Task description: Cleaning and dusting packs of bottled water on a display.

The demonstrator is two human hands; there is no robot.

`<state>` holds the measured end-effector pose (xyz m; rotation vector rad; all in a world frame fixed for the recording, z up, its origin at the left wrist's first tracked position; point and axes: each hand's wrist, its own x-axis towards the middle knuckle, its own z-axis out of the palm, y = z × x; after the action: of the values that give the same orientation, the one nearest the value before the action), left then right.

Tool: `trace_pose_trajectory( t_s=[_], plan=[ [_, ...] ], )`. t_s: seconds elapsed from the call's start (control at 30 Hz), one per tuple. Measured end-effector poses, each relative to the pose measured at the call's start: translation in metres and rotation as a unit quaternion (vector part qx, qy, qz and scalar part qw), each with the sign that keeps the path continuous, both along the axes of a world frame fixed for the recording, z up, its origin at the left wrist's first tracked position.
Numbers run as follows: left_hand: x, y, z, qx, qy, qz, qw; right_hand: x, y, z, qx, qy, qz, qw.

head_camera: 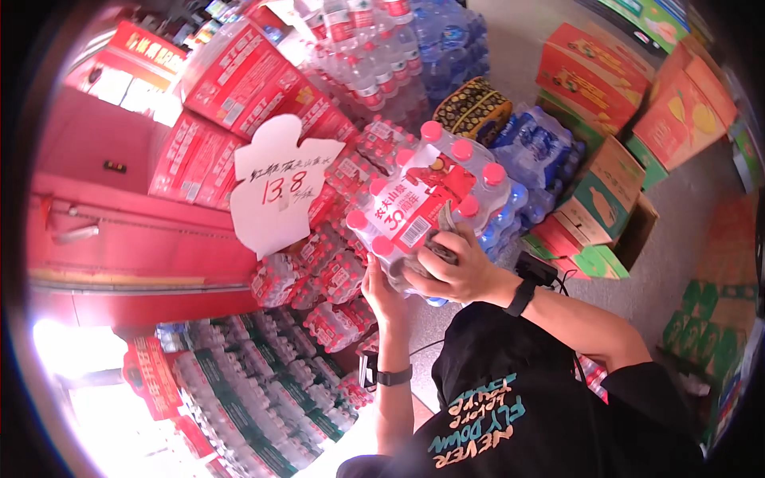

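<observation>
A shrink-wrapped pack of large water bottles with red caps (445, 179) stands before me, on or against stacked packs of water. My right hand (451, 263) grips a grey cloth (427, 257) and rests it on the near edge of the pack. Close by, my left hand (382, 293) touches the pack's lower left corner, its thumb pointing up along the film; whether it also holds the cloth is hidden. A white cut-out price sign with handwriting (281, 191) stands just left of the pack. Both wrists wear black straps with small devices.
Red cartons (239, 83) are stacked at upper left, beside tall bottle packs (370, 66). Small red-labelled packs (337, 275) lie below the sign. Blue-wrapped packs (532, 143) and a patterned bag (472, 107) stand beyond. Open cardboard boxes (603, 191) are at right, green-banded packs (257, 394) at lower left.
</observation>
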<state>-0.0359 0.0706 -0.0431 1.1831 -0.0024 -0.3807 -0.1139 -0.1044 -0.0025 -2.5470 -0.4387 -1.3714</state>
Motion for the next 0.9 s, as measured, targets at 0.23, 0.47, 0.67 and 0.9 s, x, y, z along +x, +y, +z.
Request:
trace_pose_trajectory(
  t_s=[0.23,0.47,0.67,0.9],
  plan=[
    [-0.014,-0.048,-0.006,0.091,-0.105,0.197,0.97,-0.011,-0.022,-0.099,-0.041,-0.082,0.067,0.994],
    [-0.006,-0.058,-0.002,-0.005,-0.118,0.261,0.958,-0.039,-0.019,-0.156,-0.003,0.134,0.156,0.979],
    [-0.01,-0.03,-0.017,0.167,-0.253,0.215,0.928,-0.027,-0.007,-0.064,0.031,0.018,0.157,0.987],
    [-0.005,-0.046,-0.006,0.001,-0.16,0.196,0.967,-0.05,-0.026,-0.152,0.015,0.14,0.151,0.978]
  ],
)
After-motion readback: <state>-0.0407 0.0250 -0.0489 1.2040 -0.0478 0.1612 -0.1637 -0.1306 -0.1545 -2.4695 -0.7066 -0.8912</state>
